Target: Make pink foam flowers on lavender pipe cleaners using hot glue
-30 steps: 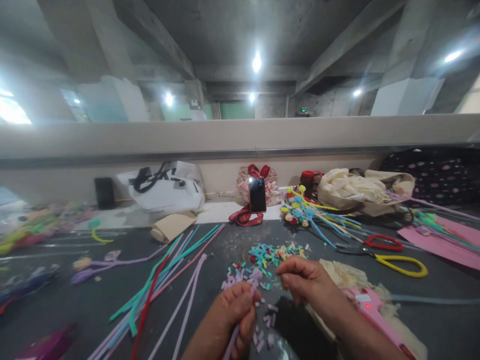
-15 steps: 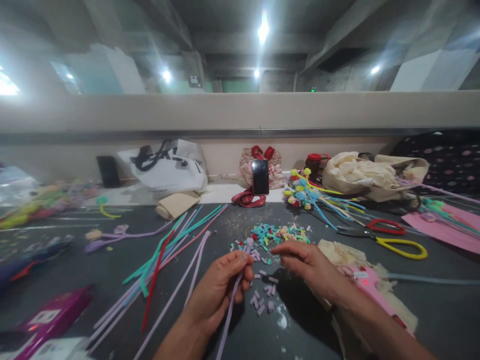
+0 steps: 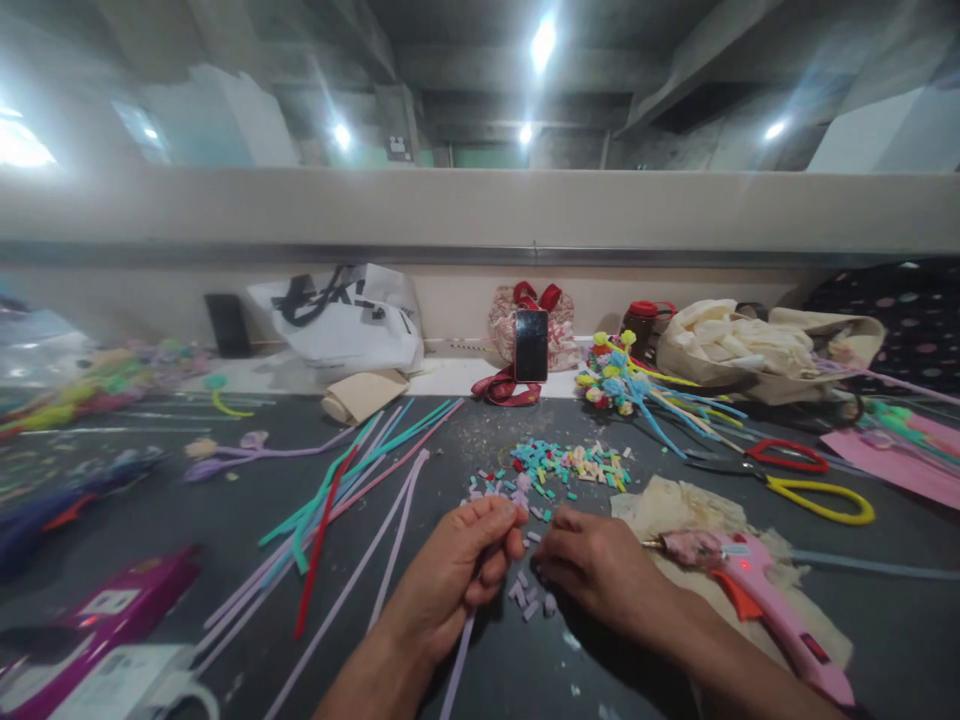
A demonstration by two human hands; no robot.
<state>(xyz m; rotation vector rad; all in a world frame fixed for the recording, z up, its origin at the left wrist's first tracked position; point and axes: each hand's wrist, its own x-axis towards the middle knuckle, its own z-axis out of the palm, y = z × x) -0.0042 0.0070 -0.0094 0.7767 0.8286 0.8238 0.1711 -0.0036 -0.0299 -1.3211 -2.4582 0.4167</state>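
Observation:
A lilac pipe cleaner (image 3: 459, 662) is pinched in my left hand (image 3: 446, 560). Its upper tip, with a small lilac cluster (image 3: 521, 488), pokes out above my thumb and index finger. My right hand (image 3: 600, 560) is bent low over the table just to the right, fingertips drawn together beside short cut lilac pieces (image 3: 527, 597). Whether a piece sits between those fingertips is hidden. Behind both hands lies a scattered pile of teal, yellow, cream and red cut pieces (image 3: 551, 465).
A pink glue gun (image 3: 780, 605) rests on a crumpled cloth (image 3: 675, 503) at right, near scissors (image 3: 814, 500). Long pipe cleaners (image 3: 322, 540) lie at left, beyond a magenta tool (image 3: 124, 610). A phone (image 3: 531, 345) and a pipe-cleaner bunch (image 3: 615, 385) are behind.
My right hand has dropped from beside the pipe cleaner's tip down toward the lilac pieces, its fingers curling in. My left hand keeps its pinch. The view has shifted slightly.

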